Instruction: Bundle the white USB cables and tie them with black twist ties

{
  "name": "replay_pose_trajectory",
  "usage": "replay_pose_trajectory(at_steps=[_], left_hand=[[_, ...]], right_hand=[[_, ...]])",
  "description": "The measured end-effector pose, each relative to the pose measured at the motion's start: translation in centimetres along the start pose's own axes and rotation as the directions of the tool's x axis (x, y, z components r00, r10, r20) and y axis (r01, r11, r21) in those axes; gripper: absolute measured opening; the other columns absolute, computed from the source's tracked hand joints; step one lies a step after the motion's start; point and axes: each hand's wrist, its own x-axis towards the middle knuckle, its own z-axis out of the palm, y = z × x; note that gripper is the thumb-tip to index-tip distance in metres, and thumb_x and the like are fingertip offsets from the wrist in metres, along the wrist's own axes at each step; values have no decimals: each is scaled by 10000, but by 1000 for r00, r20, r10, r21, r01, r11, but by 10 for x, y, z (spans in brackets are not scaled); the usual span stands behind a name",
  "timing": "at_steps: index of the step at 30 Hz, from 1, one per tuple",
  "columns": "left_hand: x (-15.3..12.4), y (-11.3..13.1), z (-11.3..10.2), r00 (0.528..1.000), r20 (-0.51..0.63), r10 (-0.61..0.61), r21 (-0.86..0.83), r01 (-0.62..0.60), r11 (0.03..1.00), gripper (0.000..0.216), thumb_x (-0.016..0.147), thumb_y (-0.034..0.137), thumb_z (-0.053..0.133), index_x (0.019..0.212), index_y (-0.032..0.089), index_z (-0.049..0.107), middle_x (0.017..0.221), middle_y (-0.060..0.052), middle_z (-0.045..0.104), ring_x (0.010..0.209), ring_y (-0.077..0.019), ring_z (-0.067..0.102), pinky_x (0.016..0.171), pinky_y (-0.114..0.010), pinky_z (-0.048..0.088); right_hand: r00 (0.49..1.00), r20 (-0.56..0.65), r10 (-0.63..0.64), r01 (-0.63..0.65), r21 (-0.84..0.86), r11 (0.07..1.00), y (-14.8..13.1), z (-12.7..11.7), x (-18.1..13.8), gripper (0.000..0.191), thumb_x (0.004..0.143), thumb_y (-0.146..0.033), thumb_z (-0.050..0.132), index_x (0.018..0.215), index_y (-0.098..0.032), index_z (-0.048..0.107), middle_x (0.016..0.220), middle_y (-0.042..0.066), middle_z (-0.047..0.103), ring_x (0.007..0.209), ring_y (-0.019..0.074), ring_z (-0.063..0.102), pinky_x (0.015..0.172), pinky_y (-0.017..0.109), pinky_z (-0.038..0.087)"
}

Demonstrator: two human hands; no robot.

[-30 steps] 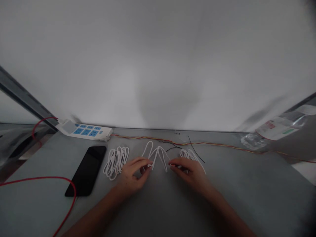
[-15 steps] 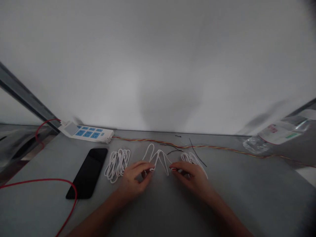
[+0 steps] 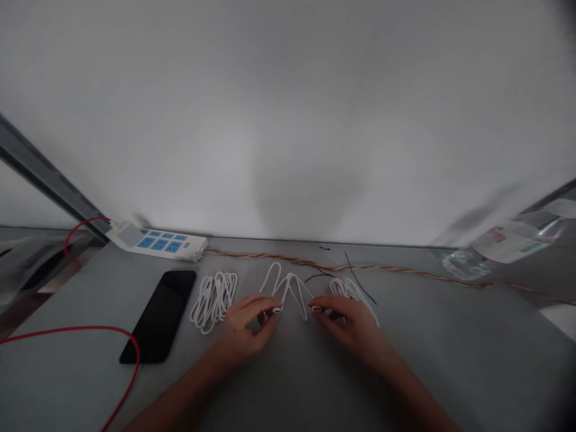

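Between my hands a thin white cable (image 3: 290, 277) lies in loose zigzag loops on the grey table. My left hand (image 3: 247, 324) pinches one small white end of it, a connector (image 3: 277, 309), between thumb and fingers. My right hand (image 3: 348, 324) pinches another small connector (image 3: 317, 309) with a reddish opening, facing the left one; a gap separates the two. To the left of my left hand sits a coiled white cable (image 3: 213, 302). A second white coil (image 3: 348, 289) is partly hidden behind my right hand.
A black phone (image 3: 159, 318) lies at left, with a red cable (image 3: 108, 327) curving over its lower edge. Behind are a white power strip (image 3: 162, 241), a twisted red-yellow wire (image 3: 265, 256) and black twist ties (image 3: 360, 279). A clear plastic bottle (image 3: 508, 243) lies at right.
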Motion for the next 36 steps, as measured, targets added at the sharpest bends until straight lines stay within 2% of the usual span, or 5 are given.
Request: replay_pose_trajectory(at_steps=[12, 18, 23, 28, 36], left_hand=[[0, 1, 0, 1000, 11, -10, -5, 10, 1000, 173, 825, 102, 579, 968, 168, 651, 832, -39, 671, 584, -86, 588, 595, -207, 502], [2, -4, 1, 981, 86, -174, 147, 160, 976, 131, 880, 230, 541, 953, 181, 637, 733, -7, 649, 613, -123, 589, 609, -239, 487], [7, -2, -4, 922, 56, -383, 279, 354, 893, 228, 947, 302, 391, 867, 184, 568, 715, -13, 645, 628, -152, 604, 612, -269, 455], [10, -2, -8, 897, 58, -437, 517, 348, 782, 292, 954, 293, 309, 767, 197, 511, 687, -40, 606, 649, -195, 607, 604, -297, 416], [6, 10, 3, 797, 183, -576, 530, 414, 740, 325, 755, 446, 641, 909, 179, 538, 835, -84, 644, 760, -267, 634, 636, -334, 431]], right_hand=[[1000, 3, -5, 5, -13, 1000, 1, 0, 0, 206, 870, -275, 515, 976, -256, 690, 933, 42, 724, 707, 163, 668, 615, 277, 544], [995, -7, 96, -96, -31, 995, 3, 0, 1, 227, 896, -337, 480, 1004, -259, 664, 827, 30, 719, 644, 170, 654, 584, 284, 510], [983, -60, 175, -178, -42, 983, 6, 0, 3, 271, 920, -354, 411, 1115, -256, 572, 822, 35, 706, 680, 193, 646, 628, 315, 492], [976, -94, 198, -215, -231, 949, 6, 5, 5, 244, 907, -322, 389, 750, -230, 552, 746, 64, 664, 670, 223, 624, 582, 326, 453], [978, -161, 135, -186, -373, 909, -6, 32, -2, 146, 890, -330, 462, 931, -205, 526, 939, 125, 625, 921, 290, 591, 784, 434, 477]])
